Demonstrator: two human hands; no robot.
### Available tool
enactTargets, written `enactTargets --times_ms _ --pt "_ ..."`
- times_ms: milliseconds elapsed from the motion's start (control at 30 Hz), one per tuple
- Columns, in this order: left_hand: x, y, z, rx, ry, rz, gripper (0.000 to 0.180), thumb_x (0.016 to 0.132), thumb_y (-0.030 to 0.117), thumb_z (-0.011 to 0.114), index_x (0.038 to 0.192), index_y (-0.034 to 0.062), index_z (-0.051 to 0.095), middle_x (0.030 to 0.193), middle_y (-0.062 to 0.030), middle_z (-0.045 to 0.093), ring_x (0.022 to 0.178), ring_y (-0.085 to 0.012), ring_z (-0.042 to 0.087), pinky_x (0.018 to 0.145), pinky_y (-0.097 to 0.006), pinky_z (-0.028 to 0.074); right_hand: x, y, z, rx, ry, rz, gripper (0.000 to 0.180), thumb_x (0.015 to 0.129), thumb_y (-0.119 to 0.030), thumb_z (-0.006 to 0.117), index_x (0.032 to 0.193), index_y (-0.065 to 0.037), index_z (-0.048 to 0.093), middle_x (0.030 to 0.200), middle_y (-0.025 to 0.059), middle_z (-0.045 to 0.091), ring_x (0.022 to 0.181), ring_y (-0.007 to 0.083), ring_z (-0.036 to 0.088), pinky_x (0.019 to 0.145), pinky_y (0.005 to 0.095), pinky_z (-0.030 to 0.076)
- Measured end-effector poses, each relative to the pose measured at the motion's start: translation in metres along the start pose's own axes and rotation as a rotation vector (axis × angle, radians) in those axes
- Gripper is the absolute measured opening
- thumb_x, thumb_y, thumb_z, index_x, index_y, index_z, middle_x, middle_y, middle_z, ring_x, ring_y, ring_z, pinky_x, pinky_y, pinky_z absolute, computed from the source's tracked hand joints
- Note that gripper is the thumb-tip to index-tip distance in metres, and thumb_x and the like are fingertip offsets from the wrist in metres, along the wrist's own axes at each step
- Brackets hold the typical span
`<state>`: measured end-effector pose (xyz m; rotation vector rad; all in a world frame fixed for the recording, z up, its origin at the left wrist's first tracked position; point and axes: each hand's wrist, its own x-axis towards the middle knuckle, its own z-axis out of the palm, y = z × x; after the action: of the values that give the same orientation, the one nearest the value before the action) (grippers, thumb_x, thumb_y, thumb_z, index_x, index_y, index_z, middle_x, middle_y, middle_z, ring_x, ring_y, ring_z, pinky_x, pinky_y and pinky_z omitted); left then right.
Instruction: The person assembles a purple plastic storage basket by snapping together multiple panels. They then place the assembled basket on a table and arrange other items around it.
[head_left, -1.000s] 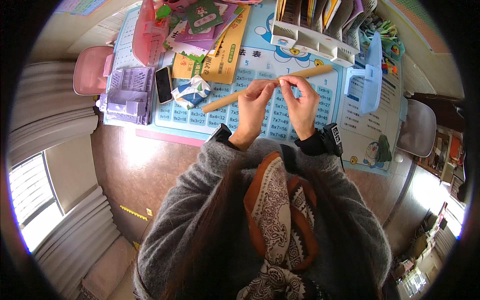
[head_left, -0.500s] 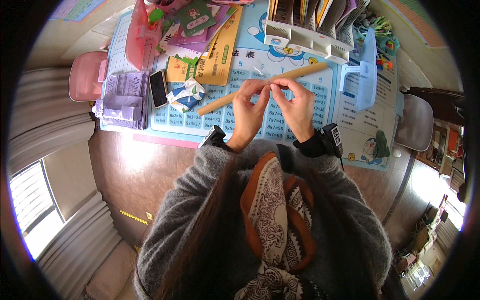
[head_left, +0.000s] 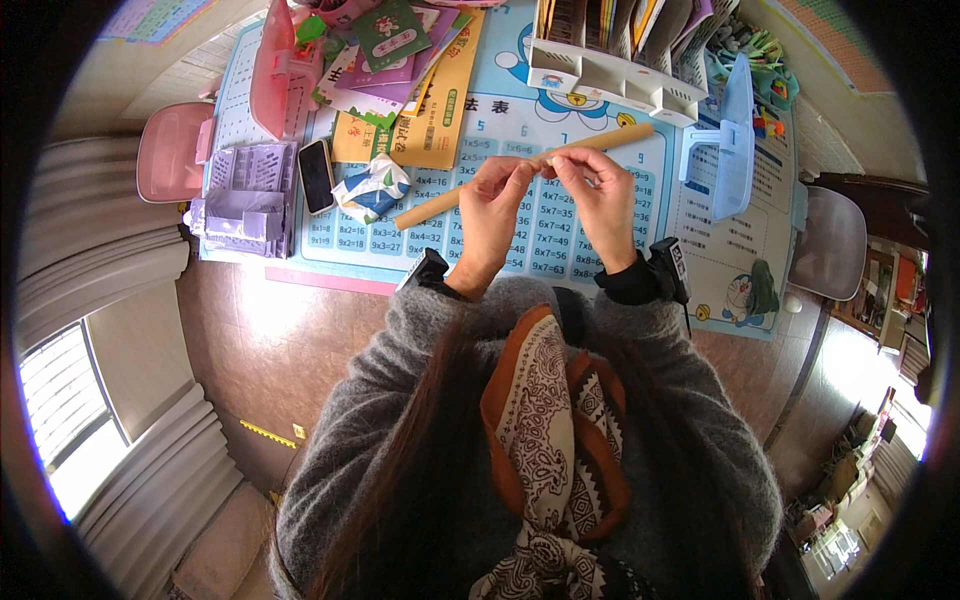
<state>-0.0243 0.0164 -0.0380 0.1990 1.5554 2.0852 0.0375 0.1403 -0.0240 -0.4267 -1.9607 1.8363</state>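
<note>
Over a desk mat [head_left: 640, 190] printed with number tables, left hand [head_left: 493, 205] and right hand [head_left: 598, 195] pinch a long wooden stick [head_left: 430, 206].

Both hands cover the middle of the wooden stick [head_left: 432, 207]; whatever the right hand [head_left: 598, 196] pinches is too small to tell.
</note>
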Motion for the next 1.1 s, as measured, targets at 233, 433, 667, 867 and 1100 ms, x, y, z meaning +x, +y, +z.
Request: enactTargets --times_ms 233,433,667,867,1100 --pt "0.017 -0.006 0.001 -0.040 0.132 -0.082 0.019 0.089 0.015 0.056 0.096 -0.0019 0.062 0.088 -0.0015 0.061 0.077 -0.0051 0.048 0.068 -0.020 0.039 -0.011 -0.009 0.020 -0.582 0.159 -0.416 0.015 0.071 -0.004 0.068 0.085 -0.004 0.062 0.083 0.0062 0.060 0.072 0.0188 0.059 0.063 0.0283 0.047" --pt "0.024 -0.004 -0.005 -0.446 -0.046 -0.358 0.018 0.088 0.019 0.056 0.096 0.0029 0.060 0.092 -0.0011 0.058 0.079 -0.0103 0.050 0.072 -0.024 0.041 -0.025 -0.022 0.026 -0.316 -0.004 -0.313 0.013 0.072 -0.007 0.067 0.084 -0.005 0.062 0.086 0.0042 0.060 0.070 0.0158 0.056 0.061 0.0252 0.046" --pt "0.022 0.002 -0.003 -0.485 -0.264 -0.330 0.019 0.090 0.019 0.053 0.098 0.0029 0.058 0.096 -0.0026 0.056 0.082 -0.0127 0.054 0.080 -0.029 0.041 -0.015 -0.023 0.009 -0.248 -0.075 -0.132 0.010 0.079 -0.008 0.065 0.087 -0.004 0.063 0.083 0.0032 0.059 0.063 0.0114 0.051 0.056 0.0233 0.042" --pt "0.019 0.008 0.000 -0.283 -0.212 -0.262 0.019 0.090 0.019 0.055 0.096 0.0021 0.060 0.091 -0.0009 0.058 0.080 -0.0104 0.054 0.073 -0.024 0.043 -0.018 -0.011 0.019 0.175 -0.117 0.244 0.016 0.081 -0.013 0.065 0.087 0.001 0.063 0.079 0.0051 0.061 0.069 0.0081 0.056 0.060 0.0219 0.045" --pt "0.020 0.000 0.004 -0.048 -0.114 -0.105 0.016 0.090 0.016 0.055 0.096 0.0020 0.060 0.091 -0.0021 0.060 0.084 -0.0091 0.053 0.075 -0.023 0.043 -0.016 -0.004 0.015 0.105 -0.155 0.251 0.018 0.078 -0.012 0.066 0.084 0.003 0.061 0.077 0.0043 0.062 0.069 0.0084 0.055 0.062 0.0234 0.046"
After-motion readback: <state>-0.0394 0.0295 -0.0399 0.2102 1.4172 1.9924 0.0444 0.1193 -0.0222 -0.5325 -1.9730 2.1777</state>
